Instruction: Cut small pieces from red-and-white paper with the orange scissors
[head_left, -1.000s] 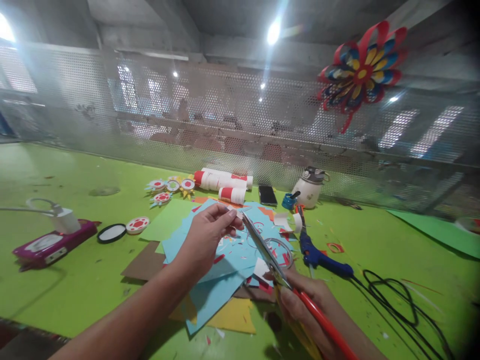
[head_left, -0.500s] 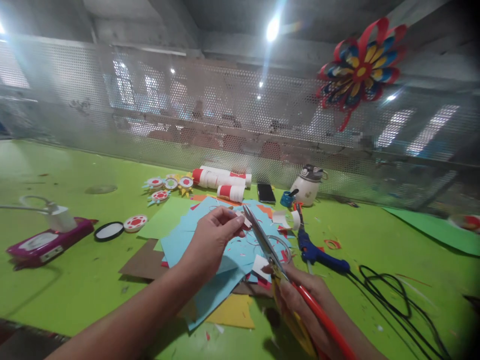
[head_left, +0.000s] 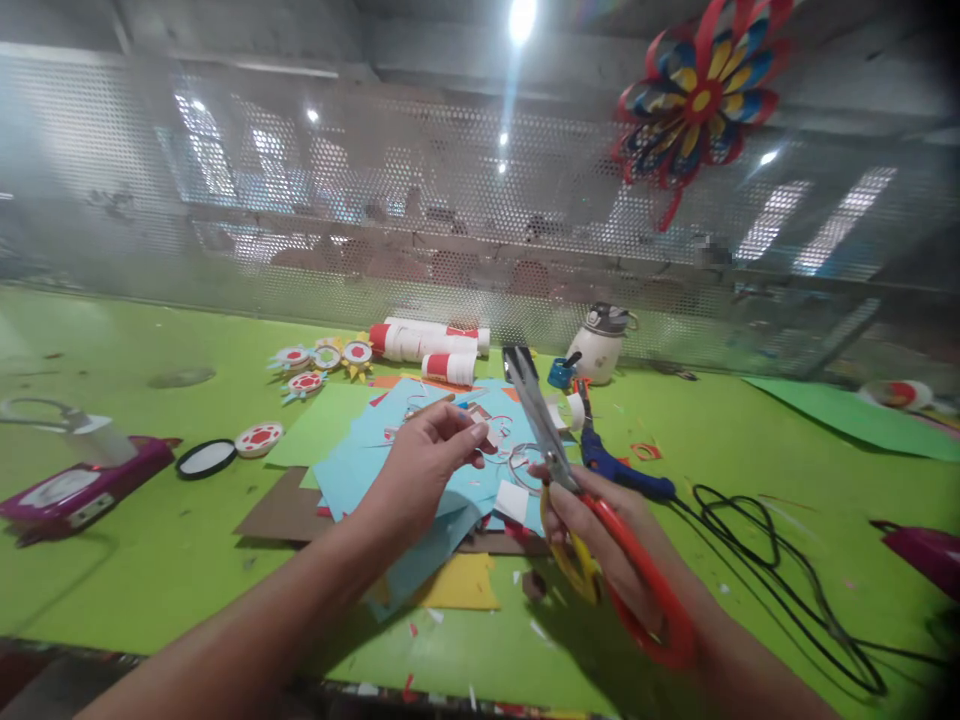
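My left hand (head_left: pixel 427 460) is in a pinch over the pile of light blue paper (head_left: pixel 349 470). A small pale piece of paper (head_left: pixel 493 436) shows at its fingertips, its outline partly lost against the scraps behind. My right hand (head_left: pixel 600 530) grips a pair of scissors (head_left: pixel 553 450) with one red and one yellow handle loop. The blades point up and away, close together, to the right of my left fingers and apart from them. A white paper square (head_left: pixel 511 502) lies between the two hands on the pile.
A blue glue gun (head_left: pixel 622 470) with a coiled black cable (head_left: pixel 780 570) lies to the right. Behind the pile are paper cups (head_left: pixel 448 369), a phone (head_left: pixel 517 362) and a jug (head_left: pixel 598 345). A purple power strip (head_left: pixel 90 490) stands at left on the green table (head_left: pixel 187 590).
The scissors have drawn away from the paper at my left fingertips and now point more upward. The handle loops show more fully. The whole view has shifted slightly.
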